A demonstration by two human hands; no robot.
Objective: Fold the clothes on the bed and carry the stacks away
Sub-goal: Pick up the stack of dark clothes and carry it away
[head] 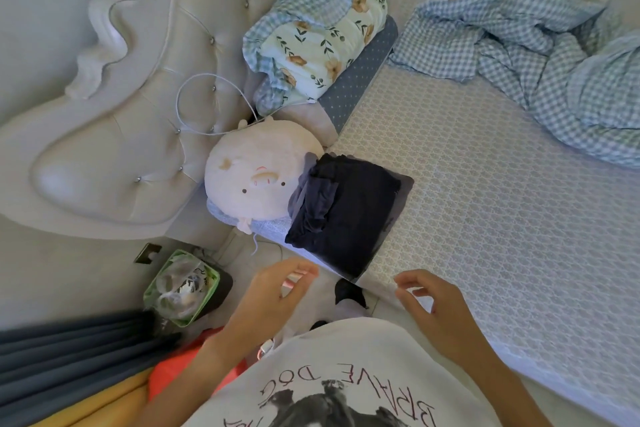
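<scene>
Head view: 1 dark folded stack (346,208) overhanging the bed (485,218) edge. Your left hand (277,291) and right hand (429,302) hover loosely curled, empty. Uneven lifting could topple it.

Folded dark stack (346,215) lies beside plush pig (256,172).

Soft daylight, wide-angle edge distortion, slight blur.

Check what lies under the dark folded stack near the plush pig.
The dark folded stack rests on the patterned mattress cover, its left edge against the plush pig. Anything beneath it is covered.
</scene>
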